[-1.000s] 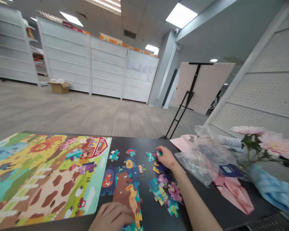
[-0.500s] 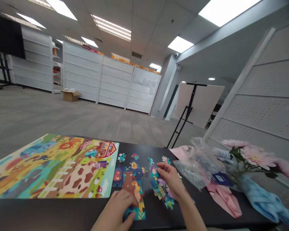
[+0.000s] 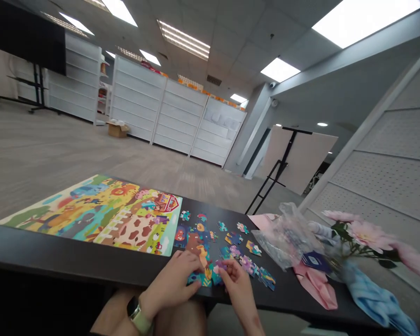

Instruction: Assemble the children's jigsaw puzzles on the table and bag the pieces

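My left hand (image 3: 177,275) lies with fingers outstretched on the lower left of a partly joined jigsaw puzzle (image 3: 192,245), which has a brown animal on a dark blue ground. At the puzzle's lower right edge, my right hand (image 3: 237,280) pinches a teal and purple puzzle piece (image 3: 216,273); its far side is covered by the fingers. Beyond that hand lie loose puzzle pieces, among them a purple flowered one (image 3: 247,264) and an orange and white one (image 3: 254,248). Two small pieces sit above the joined part, one of them teal (image 3: 185,215).
Finished-looking animal picture boards (image 3: 136,224) cover the left of the black table (image 3: 73,254). To the right are clear plastic wrapping (image 3: 283,238), a pink cloth (image 3: 317,287), a blue checked cloth (image 3: 371,294) and pink flowers (image 3: 367,233). An easel (image 3: 282,163) stands behind.
My right hand has come back toward me from the loose pieces to the joined puzzle's lower right edge, now with a piece. My left hand stays on the puzzle. The view has shifted.
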Available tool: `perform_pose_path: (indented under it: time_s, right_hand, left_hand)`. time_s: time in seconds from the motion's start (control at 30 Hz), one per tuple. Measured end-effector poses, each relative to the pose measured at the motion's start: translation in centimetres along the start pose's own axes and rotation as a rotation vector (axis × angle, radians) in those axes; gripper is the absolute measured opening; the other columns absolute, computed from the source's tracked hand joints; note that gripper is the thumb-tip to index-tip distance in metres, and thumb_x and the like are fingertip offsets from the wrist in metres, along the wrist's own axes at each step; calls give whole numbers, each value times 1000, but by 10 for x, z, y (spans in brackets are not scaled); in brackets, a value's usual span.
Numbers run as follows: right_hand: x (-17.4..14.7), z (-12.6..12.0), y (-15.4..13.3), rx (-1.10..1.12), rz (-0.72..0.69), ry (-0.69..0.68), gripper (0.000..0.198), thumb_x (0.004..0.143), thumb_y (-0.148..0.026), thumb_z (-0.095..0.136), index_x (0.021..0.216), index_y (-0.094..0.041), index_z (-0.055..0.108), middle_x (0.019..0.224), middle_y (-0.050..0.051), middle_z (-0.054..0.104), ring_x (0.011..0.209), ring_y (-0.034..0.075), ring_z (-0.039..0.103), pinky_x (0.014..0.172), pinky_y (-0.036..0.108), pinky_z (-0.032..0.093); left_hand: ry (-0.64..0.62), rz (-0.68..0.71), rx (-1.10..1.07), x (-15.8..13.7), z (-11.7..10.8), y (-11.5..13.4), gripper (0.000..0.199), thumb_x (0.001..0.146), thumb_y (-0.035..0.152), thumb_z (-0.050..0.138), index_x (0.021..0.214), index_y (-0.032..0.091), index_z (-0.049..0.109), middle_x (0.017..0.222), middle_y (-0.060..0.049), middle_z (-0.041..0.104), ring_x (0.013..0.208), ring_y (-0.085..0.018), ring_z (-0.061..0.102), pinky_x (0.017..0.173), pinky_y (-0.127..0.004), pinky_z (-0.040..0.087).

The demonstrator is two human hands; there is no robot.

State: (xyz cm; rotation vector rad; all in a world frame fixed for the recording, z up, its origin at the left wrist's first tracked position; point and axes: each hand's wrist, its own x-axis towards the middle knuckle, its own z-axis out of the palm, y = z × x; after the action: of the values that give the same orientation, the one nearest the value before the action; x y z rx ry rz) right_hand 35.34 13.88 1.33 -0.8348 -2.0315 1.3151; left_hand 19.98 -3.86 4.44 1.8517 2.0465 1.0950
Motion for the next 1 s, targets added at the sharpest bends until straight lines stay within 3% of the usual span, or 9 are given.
perform_pose_path:
  time_s: [0.17, 0.37, 0.5, 0.67, 0.83, 1.0]
  right_hand:
    - [-4, -4, 6, -420, -28, 140, 26, 75, -53, 65, 73, -27, 62, 54, 0, 63, 54, 23, 61, 55, 32, 42]
    - [-5, -6, -14, -618, 0, 36, 20, 81, -37, 64, 67, -24, 60, 57, -1, 64, 56, 18, 61, 56, 27, 37]
    - [-3, -9, -22, -587, 8, -50, 19, 81, -31, 67, 66, -21, 61, 55, -3, 60, 55, 14, 57, 55, 24, 34]
    - [-5, -16, -10, -471, -48, -74, 12, 81, -30, 68, 74, -20, 67, 55, -6, 55, 55, 13, 52, 55, 22, 33]
    - [-5, -19, -5, -395, -66, -112, 12, 81, -31, 70, 82, -20, 72, 55, -6, 53, 54, 12, 49, 55, 23, 31]
    - [-5, -23, 2, -53, -99, 29, 28, 87, -47, 65, 81, -19, 68, 58, -4, 53, 53, 12, 48, 52, 23, 35]
  left_hand:
    - [-94, 86, 77, 0, -2, 3, 39, 83, 31, 77, 119, 38, 65, 130, 2, 61, 124, -27, 51, 108, -44, 29]
    - [-199, 70, 168, 4, -2, 8, 54, 80, 32, 79, 130, 40, 59, 137, -3, 56, 126, -33, 49, 107, -51, 33]
    - [-240, 43, 188, 6, -3, 10, 60, 80, 30, 79, 135, 42, 57, 140, -4, 54, 130, -34, 47, 108, -52, 34]
    - [-255, 53, 179, 7, -3, 6, 63, 81, 28, 77, 136, 49, 55, 142, -1, 54, 132, -34, 46, 109, -51, 35]
    - [-250, 45, 189, 6, 2, 4, 78, 77, 27, 78, 146, 43, 47, 145, -3, 53, 135, -33, 44, 113, -51, 31]
    - [-294, -3, 245, 10, 2, 9, 78, 75, 26, 78, 146, 41, 49, 148, -7, 53, 138, -35, 43, 113, -53, 33]
